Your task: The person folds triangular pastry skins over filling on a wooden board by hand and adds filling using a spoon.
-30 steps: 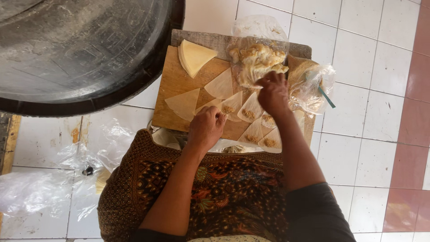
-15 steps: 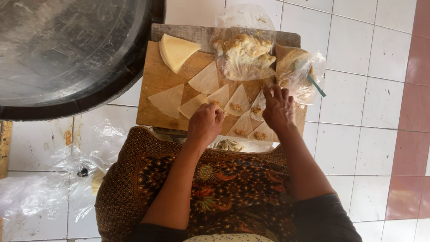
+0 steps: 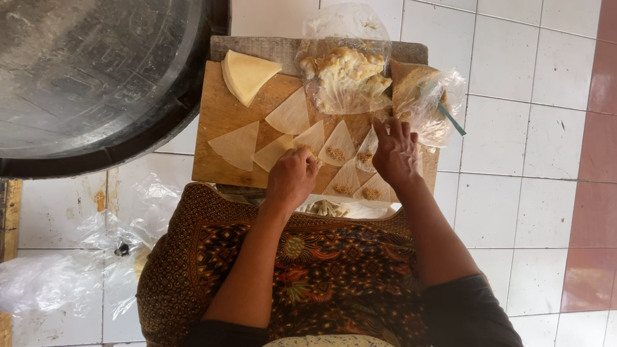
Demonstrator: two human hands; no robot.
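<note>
- I am putting little bits of filling on the thin dough triangles that lie on my wooden board.
- My left hand is curled almost closed, fingertips pinched together at the edge of a triangle. I think there is a pinch of filling in it, but I cannot see it well.
- My right hand is bent, fingers pointing down onto a triangle at 3 o'clock from my left hand. I cannot tell if it holds anything.
- Four triangles near my hands have brown crumbs on them. The ones at 9 o'clock are bare, so I think they need filling next, a small neat pinch each.
- At 12 o'clock on the board is a stack of dough wedges.
- A clear bag at 1 o'clock holds lumpy pale filling.
- Another clear bag at 2 o'clock holds something brown, with a green stick poking out.
- A big dark pan sits at 10 o'clock, beside the board.
</note>
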